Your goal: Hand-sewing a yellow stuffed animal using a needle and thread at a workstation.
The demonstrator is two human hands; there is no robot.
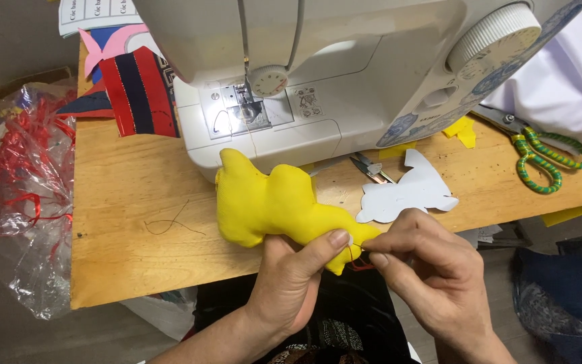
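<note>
Now | left hand (291, 280) clamps yellow stuffed shape (274, 202), thumb on top; right hand (426, 263) pinches its lower tip

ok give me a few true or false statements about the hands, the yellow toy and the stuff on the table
1. The left hand grips the yellow stuffed shape. True.
2. The right hand holds the scissors. False: the green-handled scissors lie on the wooden table, untouched.
3. A white paper cutout lies beside the sewing machine. True.
4. The stuffed shape sits under the machine's needle. False: it is in front of the machine, at the table's edge.
5. A clear plastic bag with red strips hangs at the table's left. True.
</note>
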